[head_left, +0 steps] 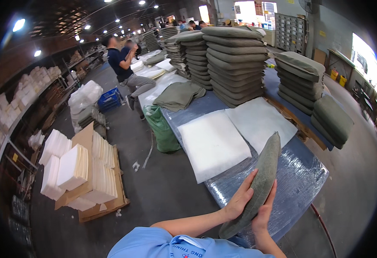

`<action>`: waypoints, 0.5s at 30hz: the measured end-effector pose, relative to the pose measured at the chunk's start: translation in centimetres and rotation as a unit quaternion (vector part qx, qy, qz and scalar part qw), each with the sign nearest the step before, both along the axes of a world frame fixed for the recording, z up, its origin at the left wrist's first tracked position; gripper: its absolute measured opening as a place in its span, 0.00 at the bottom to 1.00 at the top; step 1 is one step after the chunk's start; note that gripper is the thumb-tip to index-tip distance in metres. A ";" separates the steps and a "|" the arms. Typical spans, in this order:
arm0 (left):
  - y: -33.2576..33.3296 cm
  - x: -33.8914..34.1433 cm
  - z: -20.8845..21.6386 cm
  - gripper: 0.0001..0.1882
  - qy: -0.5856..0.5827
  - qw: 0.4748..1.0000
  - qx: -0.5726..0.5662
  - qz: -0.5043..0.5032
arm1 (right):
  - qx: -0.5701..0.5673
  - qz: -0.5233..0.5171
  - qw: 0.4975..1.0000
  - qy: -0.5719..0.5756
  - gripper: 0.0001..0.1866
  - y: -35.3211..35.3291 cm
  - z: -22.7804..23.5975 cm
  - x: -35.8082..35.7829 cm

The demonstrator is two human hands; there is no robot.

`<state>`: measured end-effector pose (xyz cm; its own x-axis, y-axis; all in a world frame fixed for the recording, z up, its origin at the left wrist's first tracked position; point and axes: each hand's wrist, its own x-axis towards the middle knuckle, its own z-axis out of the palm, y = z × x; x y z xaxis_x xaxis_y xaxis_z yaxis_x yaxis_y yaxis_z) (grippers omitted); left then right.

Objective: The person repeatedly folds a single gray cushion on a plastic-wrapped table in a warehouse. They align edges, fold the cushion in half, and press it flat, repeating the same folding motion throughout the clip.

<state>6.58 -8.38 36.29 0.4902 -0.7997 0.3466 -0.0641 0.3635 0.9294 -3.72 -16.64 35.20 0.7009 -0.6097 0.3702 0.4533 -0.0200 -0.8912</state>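
A grey-green fabric cushion (262, 176) stands on its edge between my hands, held over the near end of the table. My left hand (241, 198) presses against its left face, and my right hand (264, 211) grips the opposite side. Beyond the cushion, a white foam pad (214, 144) lies flat on the plastic-wrapped blue tabletop (298, 178). Beside it is a thinner pale sheet (261, 120), partly hidden by the cushion's tip. Loose grey-green fabric covers (180, 95) lie in a flat pile farther back on the left.
Tall stacks of cushions (235, 64) rise behind the pads, with a shorter stack (298, 79) on the right. A green sack (160, 129) hangs at the table's left side. White foam blocks (74, 165) sit on a floor pallet. Another person (126, 64) is at the table's far left.
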 end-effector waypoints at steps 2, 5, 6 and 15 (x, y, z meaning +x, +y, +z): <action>0.5 0.7 0.9 0.42 -0.040 0.999 -0.005 0.011 | 0.008 0.022 1.000 -0.014 0.57 -0.1 2.7 0.3; -0.1 2.0 2.5 0.41 -0.079 0.997 -0.004 -0.014 | -0.105 -0.013 0.994 -0.001 0.51 -1.9 4.8 1.4; -0.4 2.4 3.0 0.41 -0.091 0.995 0.005 -0.033 | -0.100 -0.002 0.995 0.003 0.50 -2.3 5.2 1.8; -2.2 2.5 3.3 0.38 -0.122 0.991 -0.010 -0.059 | -0.078 -0.060 0.995 0.003 0.47 -2.9 4.5 3.1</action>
